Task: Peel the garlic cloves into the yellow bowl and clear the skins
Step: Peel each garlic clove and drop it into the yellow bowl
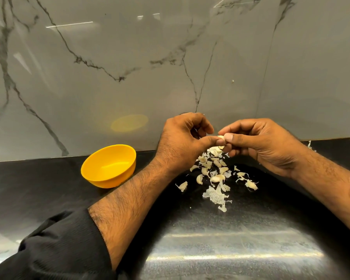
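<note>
Both hands (182, 138) (257, 142) around one garlic clove (221, 137)

A kitchen: dark countertop (49, 190) under a marble backsplash (109, 77).

A pale garlic clove (221, 137) pinched above scattered cloves and skins (214, 174), right of the yellow bowl (109, 165).

Colours and patterns at the counter

Bowl (108, 165): plain yellow, no pattern. Counter (38, 184): black, finely speckled, with pale glare streaks near the front. Wall (109, 67): pale grey-white marble, dark branching veins; a faint yellow reflection sits above the bowl. Cloves (215, 168) and skins (216, 196): cream to off-white, the skins papery and translucent. Sleeve (59, 249): black, finely ribbed.
</note>
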A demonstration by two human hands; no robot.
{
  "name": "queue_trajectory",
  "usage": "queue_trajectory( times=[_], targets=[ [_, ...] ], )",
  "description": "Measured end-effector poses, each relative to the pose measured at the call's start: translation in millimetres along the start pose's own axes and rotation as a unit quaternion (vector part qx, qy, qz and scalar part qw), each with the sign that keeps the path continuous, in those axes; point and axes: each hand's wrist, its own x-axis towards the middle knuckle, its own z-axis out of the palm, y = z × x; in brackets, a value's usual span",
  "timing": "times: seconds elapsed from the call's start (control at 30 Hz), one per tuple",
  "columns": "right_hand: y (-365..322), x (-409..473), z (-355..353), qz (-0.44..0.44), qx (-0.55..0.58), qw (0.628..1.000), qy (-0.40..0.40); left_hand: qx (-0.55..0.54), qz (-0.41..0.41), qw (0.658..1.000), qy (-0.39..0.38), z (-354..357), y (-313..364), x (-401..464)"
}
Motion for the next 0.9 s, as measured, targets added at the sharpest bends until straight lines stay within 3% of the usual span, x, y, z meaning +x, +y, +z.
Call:
queue_trajectory(
  times=[0.17, 0.27, 0.37, 0.43, 0.5, 0.57, 0.63, 0.67, 0.7, 0.77, 0.9],
  targets=[
    [0.0, 1.1, -1.8, 0.021, 0.028, 0.999, -0.001, 0.047, 0.032, 0.998, -0.007, -1.7, 3.1, -0.6],
    [-2.8, 3.4, -9.9, 0.008, -0.082, 0.995, 0.061, 0.050, 0.010, 0.998, -0.020, -5.8, 2.6, 1.4],
    [-10.3, 4.4, -19.0, -0.064, -0.314, 0.939, 0.126, 0.039, -0.026, 0.999, -0.016, -11.1, -0.4, 4.4],
    [-18.0, 1.7, -18.7, -0.170, -0.374, 0.896, 0.169, 0.035, -0.038, 0.999, -0.009, -13.8, -1.8, 5.5],
    [-22.9, -1.2, -15.4, -0.258, -0.416, 0.857, 0.160, 0.032, -0.045, 0.998, -0.011, -14.9, -1.4, 5.9],
    [-20.8, 1.9, -6.2, -0.176, -0.514, 0.838, 0.060, 0.028, -0.050, 0.998, -0.014, -15.1, 0.1, 5.6],
    [-11.0, 8.1, 4.2, -0.018, -0.638, 0.769, -0.044, 0.030, -0.056, 0.998, -0.017, -15.3, 0.2, 4.7],
    [-7.1, 9.9, 2.6, 0.005, -0.663, 0.747, -0.054, 0.029, -0.060, 0.998, -0.022, -15.2, -0.1, 4.7],
    [-5.5, 10.3, -0.3, 0.010, -0.661, 0.749, -0.052, 0.027, -0.066, 0.997, -0.028, -15.2, -0.3, 4.4],
    [-8.7, 7.2, -7.8, -0.011, -0.605, 0.796, -0.027, 0.024, -0.079, 0.996, -0.035, -15.9, -0.7, 3.5],
    [-15.9, -1.2, -17.2, -0.017, -0.275, 0.960, 0.050, 0.013, -0.100, 0.993, -0.058, -16.5, -1.8, 5.7]
  ],
)
